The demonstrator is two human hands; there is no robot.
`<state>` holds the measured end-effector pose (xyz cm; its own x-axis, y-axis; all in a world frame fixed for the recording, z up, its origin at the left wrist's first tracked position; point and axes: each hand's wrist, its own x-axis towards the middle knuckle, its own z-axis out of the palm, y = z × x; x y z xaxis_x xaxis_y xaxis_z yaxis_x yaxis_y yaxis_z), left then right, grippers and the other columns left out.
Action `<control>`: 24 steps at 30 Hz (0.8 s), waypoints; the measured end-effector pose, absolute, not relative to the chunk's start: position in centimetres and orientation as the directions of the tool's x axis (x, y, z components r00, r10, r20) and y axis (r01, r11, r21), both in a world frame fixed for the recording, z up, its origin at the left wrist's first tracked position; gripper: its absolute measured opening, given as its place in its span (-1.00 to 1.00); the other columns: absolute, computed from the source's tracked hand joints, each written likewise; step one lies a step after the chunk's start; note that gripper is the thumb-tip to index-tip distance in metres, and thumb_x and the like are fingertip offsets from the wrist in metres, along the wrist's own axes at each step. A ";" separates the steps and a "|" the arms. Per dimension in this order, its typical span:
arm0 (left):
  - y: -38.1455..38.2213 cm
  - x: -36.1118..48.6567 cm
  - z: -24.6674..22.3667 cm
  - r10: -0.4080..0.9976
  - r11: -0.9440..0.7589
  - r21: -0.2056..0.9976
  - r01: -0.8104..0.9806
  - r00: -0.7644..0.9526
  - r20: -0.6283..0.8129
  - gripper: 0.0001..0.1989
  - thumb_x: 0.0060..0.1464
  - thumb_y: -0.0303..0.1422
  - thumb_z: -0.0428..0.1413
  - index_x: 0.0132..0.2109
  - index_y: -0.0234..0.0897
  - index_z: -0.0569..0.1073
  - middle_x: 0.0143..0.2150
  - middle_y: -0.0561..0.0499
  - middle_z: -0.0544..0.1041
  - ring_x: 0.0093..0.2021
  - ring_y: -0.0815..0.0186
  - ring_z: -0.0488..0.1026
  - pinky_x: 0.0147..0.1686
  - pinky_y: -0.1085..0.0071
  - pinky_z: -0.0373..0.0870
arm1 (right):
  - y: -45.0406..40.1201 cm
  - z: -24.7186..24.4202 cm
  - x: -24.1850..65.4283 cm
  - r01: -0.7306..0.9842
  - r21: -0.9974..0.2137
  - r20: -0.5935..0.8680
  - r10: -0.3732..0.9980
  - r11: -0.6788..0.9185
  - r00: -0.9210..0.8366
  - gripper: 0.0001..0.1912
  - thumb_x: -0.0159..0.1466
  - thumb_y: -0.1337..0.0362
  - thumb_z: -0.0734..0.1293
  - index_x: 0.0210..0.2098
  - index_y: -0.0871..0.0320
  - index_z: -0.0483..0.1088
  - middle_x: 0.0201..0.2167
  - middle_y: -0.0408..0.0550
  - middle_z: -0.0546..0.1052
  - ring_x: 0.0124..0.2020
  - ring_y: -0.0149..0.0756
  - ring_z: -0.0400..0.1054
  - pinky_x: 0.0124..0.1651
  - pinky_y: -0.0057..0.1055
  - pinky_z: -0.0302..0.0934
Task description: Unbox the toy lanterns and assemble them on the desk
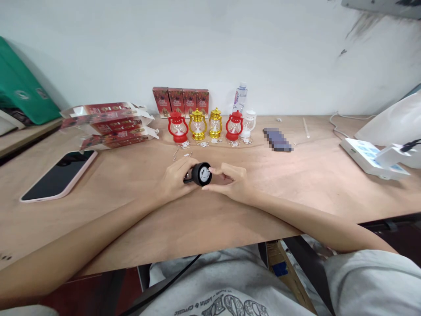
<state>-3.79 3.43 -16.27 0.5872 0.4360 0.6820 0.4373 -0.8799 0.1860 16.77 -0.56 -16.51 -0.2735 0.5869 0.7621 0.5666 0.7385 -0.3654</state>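
Note:
My left hand (179, 177) is wrapped round a black lantern (197, 174), tipped on its side with its round base facing me and to the right. A white disc (204, 174) shows inside the base. The thumb and index finger of my right hand (232, 180) touch the base's rim; whether they pinch a small part is too small to tell. Behind stand a red lantern (178, 127), a gold lantern (198, 125), a second gold lantern (215, 123), another red lantern (234, 126) and a white lantern (249, 123). Small packets (203, 144) lie before them.
Red boxes (189, 102) and a water bottle (240, 98) stand by the wall. Opened red cartons (113, 125) and a pink-edged phone (61, 174) lie left. A dark pixelated item (278, 139) and a white power strip (371, 158) are right.

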 end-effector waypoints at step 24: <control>3.4 -4.0 -16.7 0.418 -0.886 0.106 0.452 0.675 0.608 -0.75 0.11 -0.30 0.09 -0.07 -0.29 0.34 -0.14 -0.12 0.49 -0.13 0.22 0.45 -0.15 0.33 0.38 | -0.1 -16.7 16.6 0.356 -0.671 0.621 0.756 0.650 -0.209 -0.62 0.21 -0.04 0.31 -0.43 0.16 0.48 -0.56 -0.16 0.51 -0.60 -0.52 0.21 -0.49 -0.51 0.12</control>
<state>-3.96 3.44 -16.67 0.6752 0.4177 0.6080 0.4520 -0.8856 0.1065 16.63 -0.14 -16.73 -0.2087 0.7556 0.6208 0.3559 0.6500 -0.6715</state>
